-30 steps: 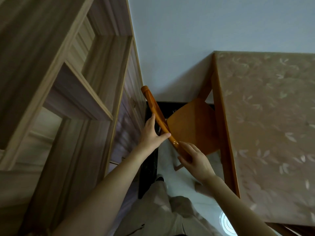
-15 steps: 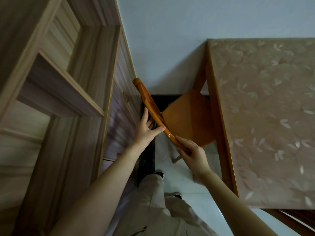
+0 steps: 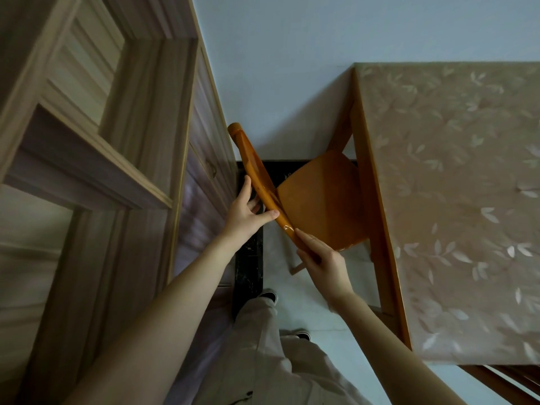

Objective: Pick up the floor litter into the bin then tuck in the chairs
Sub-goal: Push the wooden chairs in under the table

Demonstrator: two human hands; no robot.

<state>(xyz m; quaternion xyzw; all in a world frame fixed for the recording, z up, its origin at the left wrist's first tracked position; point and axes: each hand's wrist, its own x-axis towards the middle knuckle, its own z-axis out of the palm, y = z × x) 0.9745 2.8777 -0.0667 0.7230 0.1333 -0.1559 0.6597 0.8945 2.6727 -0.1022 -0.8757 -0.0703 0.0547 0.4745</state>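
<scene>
Hardly anything has shifted: left grip (image 3: 244, 217) and right grip (image 3: 324, 264) stay clamped on the chair (image 3: 321, 200) by its top rail. Its seat sits only partly under the desk (image 3: 438, 200) (rail still angled), so tucking looks unfinished.

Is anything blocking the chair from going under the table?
Nothing visible does. The left hand and right hand grip the chair backrest; its seat sits partly under the table edge. Further beneath is hidden.
</scene>
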